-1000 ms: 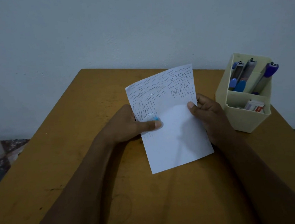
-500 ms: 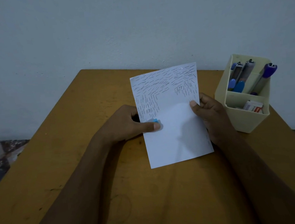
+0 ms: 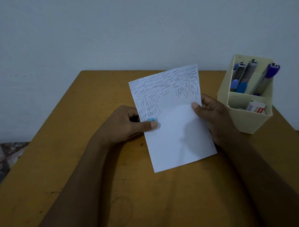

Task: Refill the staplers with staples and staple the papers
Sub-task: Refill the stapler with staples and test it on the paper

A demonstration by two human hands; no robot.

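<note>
Stapler in left hand, on papers

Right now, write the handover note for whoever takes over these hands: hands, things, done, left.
Left hand: grips the blue stapler, thumb on top, at the paper's left edge.
Right hand: pinches the paper's right edge.
Things: paper held over the table; spare staplers in the organizer's rear compartment, staple boxes in its front one.
Done: the paper's upper part is full of staples.
Left: lower part bare; whether the spare staplers are loaded cannot be told.
</note>
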